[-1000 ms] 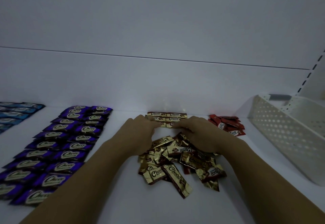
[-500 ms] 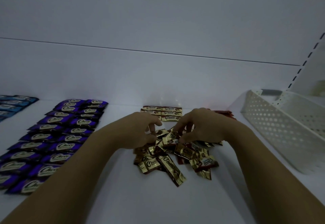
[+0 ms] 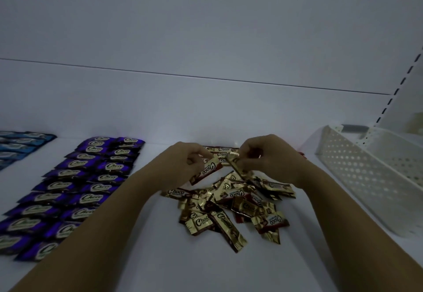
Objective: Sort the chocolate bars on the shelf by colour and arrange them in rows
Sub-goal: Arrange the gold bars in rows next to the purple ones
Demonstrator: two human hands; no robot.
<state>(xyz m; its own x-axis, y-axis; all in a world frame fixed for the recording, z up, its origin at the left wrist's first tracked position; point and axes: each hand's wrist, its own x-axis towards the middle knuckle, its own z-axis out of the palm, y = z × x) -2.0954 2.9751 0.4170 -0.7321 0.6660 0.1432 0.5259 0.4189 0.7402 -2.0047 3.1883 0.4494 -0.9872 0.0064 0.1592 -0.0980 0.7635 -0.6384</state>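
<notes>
Gold foil everywhere. A loose pile (image 3: 229,207) of gold bars sits mid-shelf, all jumbled and overlapping, pointing every which way.

Both hands are up just above the far edge of it. The left hand (image 3: 183,163) has its fingers curled in and pinches one gold bar (image 3: 206,171) by its top end, so the bar hangs tilted, low end toward the left, "Choco" label facing up. The right hand (image 3: 267,156) is curled the same way and pinches a second bar (image 3: 239,166) by its upper tip; this one slants down toward the pile, and I can't tell if its low end touches the heap. The two held bars are close together but apart.

Right behind the hands there's a short gold row (image 3: 223,152) laid neatly against the back wall, partly hidden by the fingers.

Off to the left, purple bars (image 3: 87,181) are lined up in tidy rows running front to back, well apart from the pile. Further left, blue bars (image 3: 20,145) are cut off by the frame edge.

Far right, a white perforated basket (image 3: 366,177) sits on the white shelf (image 3: 160,257). A sliver of something red (image 3: 302,154) peeks out past the right wrist, too hidden to make out.
</notes>
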